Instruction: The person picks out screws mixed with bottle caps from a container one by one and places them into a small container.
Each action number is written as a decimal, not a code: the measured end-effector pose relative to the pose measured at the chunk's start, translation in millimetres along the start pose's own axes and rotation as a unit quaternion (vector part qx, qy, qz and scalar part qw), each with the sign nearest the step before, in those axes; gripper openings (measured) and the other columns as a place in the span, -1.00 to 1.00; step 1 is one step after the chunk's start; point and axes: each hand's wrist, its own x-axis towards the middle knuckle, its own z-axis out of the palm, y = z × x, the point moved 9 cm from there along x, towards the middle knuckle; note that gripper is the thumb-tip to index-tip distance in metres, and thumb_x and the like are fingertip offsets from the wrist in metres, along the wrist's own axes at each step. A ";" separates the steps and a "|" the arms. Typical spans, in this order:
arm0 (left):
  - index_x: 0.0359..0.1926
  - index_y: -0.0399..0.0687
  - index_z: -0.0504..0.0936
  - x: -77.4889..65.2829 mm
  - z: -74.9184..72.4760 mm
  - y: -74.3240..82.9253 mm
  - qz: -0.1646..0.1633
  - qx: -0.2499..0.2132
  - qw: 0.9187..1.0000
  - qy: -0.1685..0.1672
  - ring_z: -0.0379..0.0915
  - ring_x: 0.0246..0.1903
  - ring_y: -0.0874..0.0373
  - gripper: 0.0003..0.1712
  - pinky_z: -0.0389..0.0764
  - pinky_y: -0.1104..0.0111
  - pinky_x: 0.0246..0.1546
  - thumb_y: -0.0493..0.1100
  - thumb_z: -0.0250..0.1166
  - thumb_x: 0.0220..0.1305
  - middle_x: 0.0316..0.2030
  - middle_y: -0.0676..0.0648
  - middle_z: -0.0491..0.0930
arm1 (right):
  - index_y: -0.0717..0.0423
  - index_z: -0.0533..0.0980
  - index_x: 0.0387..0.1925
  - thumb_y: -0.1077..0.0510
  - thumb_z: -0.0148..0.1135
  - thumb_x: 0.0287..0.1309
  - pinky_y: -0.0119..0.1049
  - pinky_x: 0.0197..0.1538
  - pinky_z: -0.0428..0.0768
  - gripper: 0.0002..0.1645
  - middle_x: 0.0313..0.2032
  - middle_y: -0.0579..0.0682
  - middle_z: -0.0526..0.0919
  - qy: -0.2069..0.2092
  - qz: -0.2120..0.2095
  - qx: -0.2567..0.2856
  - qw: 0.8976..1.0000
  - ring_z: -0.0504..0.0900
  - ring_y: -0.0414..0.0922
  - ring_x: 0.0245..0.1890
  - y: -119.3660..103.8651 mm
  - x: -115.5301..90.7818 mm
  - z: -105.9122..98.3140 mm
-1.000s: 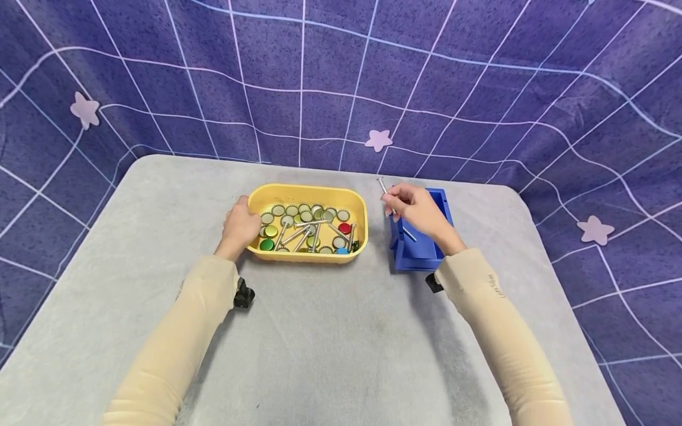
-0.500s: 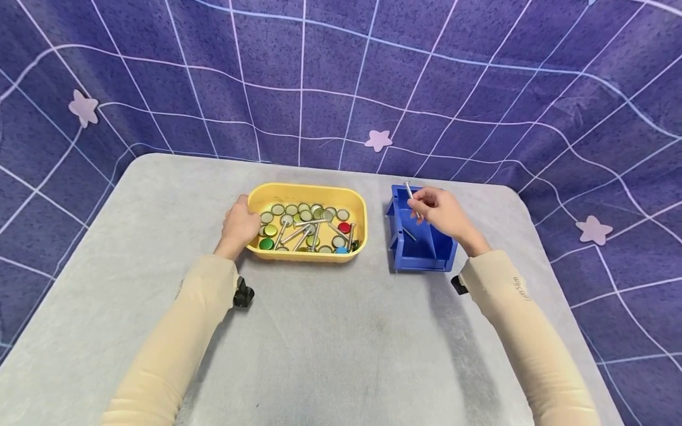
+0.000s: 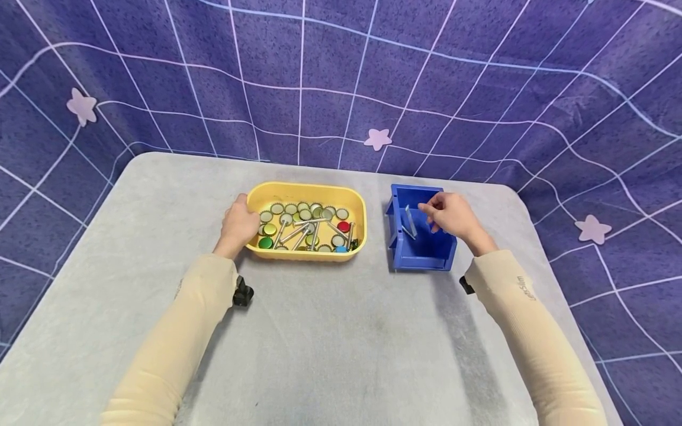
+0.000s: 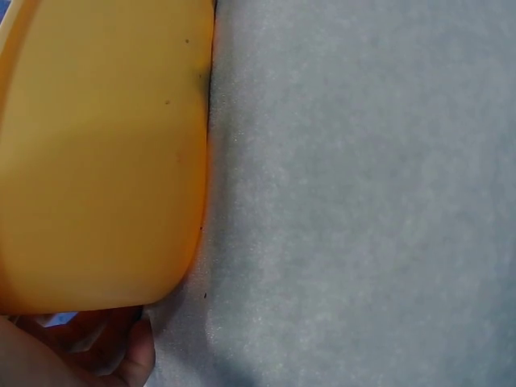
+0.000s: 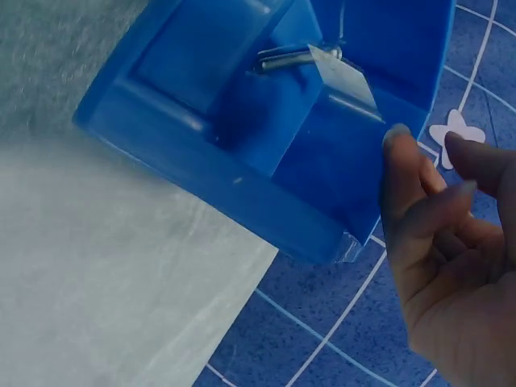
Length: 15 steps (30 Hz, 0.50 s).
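One silver bolt (image 3: 411,222) has dropped out of the right hand (image 3: 453,214) and is now inside the blue bin (image 3: 423,264), a bit blurry, close to another bolt (image 5: 289,60). That hand holds nothing now, and its fingertips are apart by the right side of the blue bin. Well to the left of the blue bin, the left hand (image 3: 240,223) has stayed put and grips the yellow tub (image 3: 303,255) at the end away from the blue bin. Bottle caps (image 3: 277,208) and more bolts (image 3: 310,222) lie in that tub, with one red cap (image 3: 343,226) toward the blue bin. Under the blue bin is a grey table (image 3: 330,343). Behind the blue bin hangs purple cloth (image 3: 213,74) with lines and pale stars (image 3: 378,139).
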 end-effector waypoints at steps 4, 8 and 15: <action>0.33 -0.28 0.23 1.1 -0.3 -1.4 0.001 -0.002 1.000 0.000 0.44 0.04 -0.25 -0.43 0.50 -0.09 0.12 -0.27 -0.11 0.29 0.11 -0.38 0.46 | 0.33 0.56 -0.31 0.09 0.15 0.35 -0.45 -0.55 0.47 -0.68 -0.50 0.24 0.70 -0.003 0.007 -0.020 1.000 0.67 -0.05 -0.64 -2.1 0.7 0.4; 0.34 -0.27 0.22 1.9 0.8 -2.5 -0.001 -0.004 1.000 0.000 0.43 0.05 -0.26 -0.42 0.49 -0.10 0.14 -0.27 -0.10 0.29 0.14 -0.38 0.45 | 0.33 0.55 -0.27 0.10 0.14 0.35 -0.44 -0.54 0.46 -0.69 -0.48 0.23 0.69 -0.010 0.013 -0.020 1.000 0.69 0.02 -0.58 -3.9 2.9 3.8; 0.33 -0.27 0.22 1.9 0.8 -2.5 -0.002 -0.005 1.000 0.002 0.43 0.05 -0.26 -0.44 0.47 -0.10 0.15 -0.26 -0.11 0.31 0.14 -0.39 0.45 | 0.31 0.57 -0.21 0.08 0.12 0.36 -0.43 -0.50 0.49 -0.68 -0.44 0.21 0.71 -0.016 0.002 -0.017 1.000 0.69 -0.04 -0.55 -14.0 6.2 7.1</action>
